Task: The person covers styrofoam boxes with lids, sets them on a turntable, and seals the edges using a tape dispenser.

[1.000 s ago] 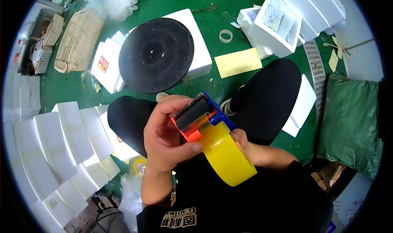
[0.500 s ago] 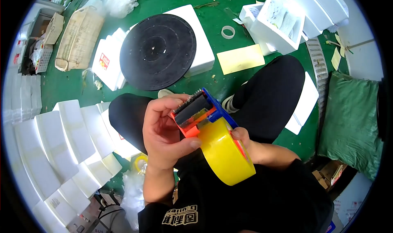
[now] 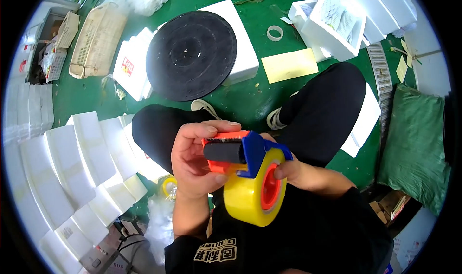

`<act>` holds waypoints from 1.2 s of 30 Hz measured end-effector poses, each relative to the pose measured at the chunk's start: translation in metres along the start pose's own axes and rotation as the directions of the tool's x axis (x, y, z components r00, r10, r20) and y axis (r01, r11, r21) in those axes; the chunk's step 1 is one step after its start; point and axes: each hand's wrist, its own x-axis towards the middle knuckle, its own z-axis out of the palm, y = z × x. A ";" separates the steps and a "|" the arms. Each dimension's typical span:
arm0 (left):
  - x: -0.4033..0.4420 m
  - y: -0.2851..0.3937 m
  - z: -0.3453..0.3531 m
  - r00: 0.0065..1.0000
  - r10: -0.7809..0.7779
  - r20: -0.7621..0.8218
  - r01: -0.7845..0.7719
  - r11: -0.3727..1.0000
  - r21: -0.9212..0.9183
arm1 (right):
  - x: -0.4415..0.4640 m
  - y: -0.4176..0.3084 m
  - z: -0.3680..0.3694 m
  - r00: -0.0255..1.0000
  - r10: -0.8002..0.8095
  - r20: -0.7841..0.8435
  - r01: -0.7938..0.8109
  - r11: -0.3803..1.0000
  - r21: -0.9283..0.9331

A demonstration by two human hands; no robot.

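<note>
Both hands hold a red and blue tape dispenser (image 3: pixel 254 153) in front of my body. A wide roll of yellow tape (image 3: pixel 243 202) sits on its red hub. A black roller and a toothed metal edge face up and away from me. My left hand (image 3: pixel 190 161) is closed around the red left end, fingers on top and thumb below. My right hand (image 3: pixel 292 170) grips the blue side, its thumb by the roll's hub; its other fingers are mostly hidden behind the dispenser.
A black round disc (image 3: pixel 192 55) rests on a white foam box (image 3: pixel 245 57) ahead. Foam boxes (image 3: pixel 62 153) are stacked at left. A yellow sheet (image 3: pixel 289 65) and an empty tape core (image 3: pixel 275 33) lie on the green floor. A green sack (image 3: pixel 414 149) stands at right.
The dispenser has turned in my hands, so its roller and blue side now face the camera more and the red hub shows. It sits slightly lower.
</note>
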 end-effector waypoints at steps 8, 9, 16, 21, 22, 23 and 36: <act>-0.008 -0.014 0.000 1.000 0.017 -0.007 -0.019 0.967 -0.255 | -0.006 0.010 -0.005 0.975 -0.205 0.081 0.220 0.913 -0.344; -0.008 -0.015 0.000 1.000 0.029 -0.011 -0.031 0.963 -0.270 | -0.006 0.011 -0.005 0.971 -0.219 0.093 0.237 0.907 -0.348; -0.007 -0.020 0.001 0.999 0.037 -0.030 -0.045 0.935 -0.351 | -0.004 0.013 -0.004 0.954 -0.269 0.130 0.299 0.882 -0.365; -0.009 -0.025 0.003 0.999 0.001 -0.052 -0.025 0.886 -0.463 | -0.003 0.016 -0.002 0.937 -0.321 0.137 0.348 0.836 -0.425; -0.009 -0.027 0.004 0.999 0.002 -0.047 -0.025 0.867 -0.497 | -0.002 0.017 -0.003 0.928 -0.345 0.141 0.370 0.807 -0.461; -0.010 -0.028 0.005 0.999 0.003 -0.042 -0.024 0.847 -0.530 | -0.002 0.018 -0.004 0.921 -0.355 0.162 0.389 0.792 -0.471; -0.013 -0.035 -0.004 0.995 -0.037 -0.093 -0.014 0.869 -0.494 | 0.006 0.016 0.005 0.911 -0.363 0.197 0.413 0.788 -0.457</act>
